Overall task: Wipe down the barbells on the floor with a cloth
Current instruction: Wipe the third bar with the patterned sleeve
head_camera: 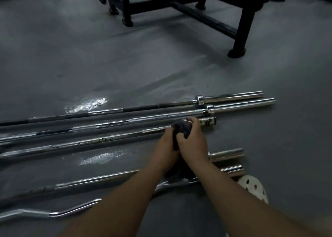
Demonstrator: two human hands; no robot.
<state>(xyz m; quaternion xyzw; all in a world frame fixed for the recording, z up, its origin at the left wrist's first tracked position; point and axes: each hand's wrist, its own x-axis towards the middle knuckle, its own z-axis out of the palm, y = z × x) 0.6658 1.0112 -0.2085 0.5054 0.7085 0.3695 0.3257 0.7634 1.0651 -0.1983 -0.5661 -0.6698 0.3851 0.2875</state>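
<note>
Chrome barbells [161,117] lie side by side on a grey floor [287,129], running from the left edge toward the right. The surfaces are too blurred to read any stamp or label on them. The third bar [107,139], counted from the far side, has dark spots along its shaft and on its short right end.

Both hands work on this bar, near that spotted end. A dark cloth [180,129] is bunched on top of the bar. The left hand [167,143] grips the near part of the cloth, with the fingers curled tightly round it. The right hand [194,138] lies just beside it, touching it; its fingers are bent over the cloth and the bar, and the fingertips reach the far side.

Nearer to the person lie one more straight bar [98,180] and a curved bar [53,212]. A white shoe with holes [251,188] stands at their right ends. A black bench frame [179,6] stands well beyond the bars.
</note>
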